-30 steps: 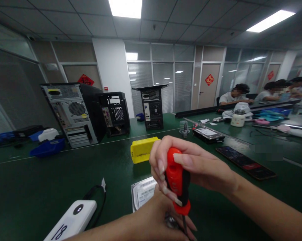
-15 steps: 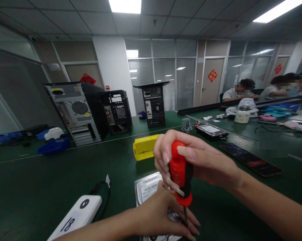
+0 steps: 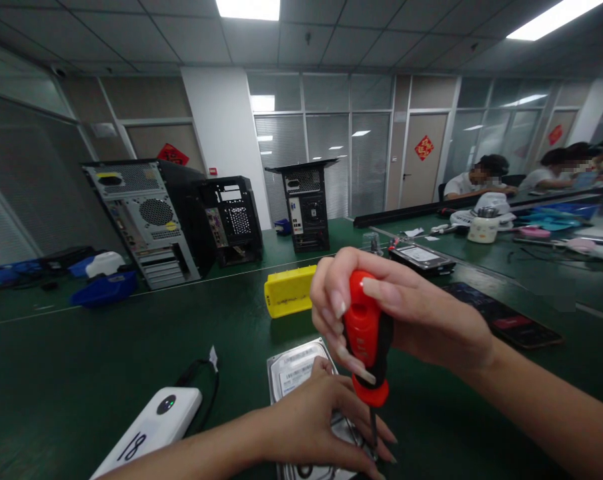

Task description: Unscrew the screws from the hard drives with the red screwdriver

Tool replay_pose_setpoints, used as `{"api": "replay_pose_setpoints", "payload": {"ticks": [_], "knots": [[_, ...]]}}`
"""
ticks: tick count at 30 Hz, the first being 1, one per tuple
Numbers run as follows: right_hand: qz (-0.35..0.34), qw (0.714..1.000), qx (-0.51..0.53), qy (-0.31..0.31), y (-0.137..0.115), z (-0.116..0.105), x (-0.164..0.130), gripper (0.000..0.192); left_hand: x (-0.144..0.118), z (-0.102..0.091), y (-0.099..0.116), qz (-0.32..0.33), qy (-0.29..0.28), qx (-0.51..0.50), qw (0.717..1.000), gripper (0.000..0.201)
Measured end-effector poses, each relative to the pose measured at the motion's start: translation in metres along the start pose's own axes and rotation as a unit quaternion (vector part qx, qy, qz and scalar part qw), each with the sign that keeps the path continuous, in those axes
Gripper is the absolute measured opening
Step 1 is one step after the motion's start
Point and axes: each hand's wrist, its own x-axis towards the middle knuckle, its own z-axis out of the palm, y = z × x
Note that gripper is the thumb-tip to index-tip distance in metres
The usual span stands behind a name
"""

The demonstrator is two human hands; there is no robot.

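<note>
The person's right hand (image 3: 406, 300) is pinching a red and black plastic-handled screwdriver (image 3: 364, 327), which is pointing downward beside the fingers of the left hand (image 3: 324, 413). From here, I am seeing this left hand lying, fingers spread, across a silver rectangular metal hard drive (image 3: 294, 365) on the dark green table (image 3: 231, 347). Beyond it, a yellow plastic box (image 3: 289, 293) is lying.

Two bare forearms, the left forearm (image 3: 216, 443) and the right forearm (image 3: 546, 393), are smooth and slender, narrowing at the wrists. The left hand (image 3: 311, 420) and right hand (image 3: 411, 310) are also bare, with slim fingers (image 3: 334, 283). Long nails extend past the fingertips; the right thumbnail (image 3: 373, 289) has a blunt end.
</note>
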Motion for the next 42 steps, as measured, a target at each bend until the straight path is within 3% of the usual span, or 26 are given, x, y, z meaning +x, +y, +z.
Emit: {"api": "replay_pose_setpoints", "payload": {"ticks": [9, 16, 24, 42], "knots": [[-0.005, 1.000, 0.013, -0.001, 0.004, 0.000, 0.001, 0.018, -0.001, 0.001, -0.003, -0.027, -0.009, -0.024, 0.999, 0.045], [0.003, 1.000, 0.001, -0.004, 0.005, 0.000, 0.001, 0.018, 0.003, 0.003, -0.012, 0.023, 0.001, -0.034, 0.999, 0.047], [-0.002, 1.000, 0.000, -0.001, 0.006, 0.000, 0.002, 0.018, 0.002, 0.003, -0.013, 0.013, -0.008, -0.025, 1.000, 0.031], [-0.008, 1.000, -0.021, 0.004, 0.007, 0.003, 0.000, 0.018, 0.003, 0.006, -0.014, -0.003, 0.012, -0.058, 0.998, 0.048]]}}
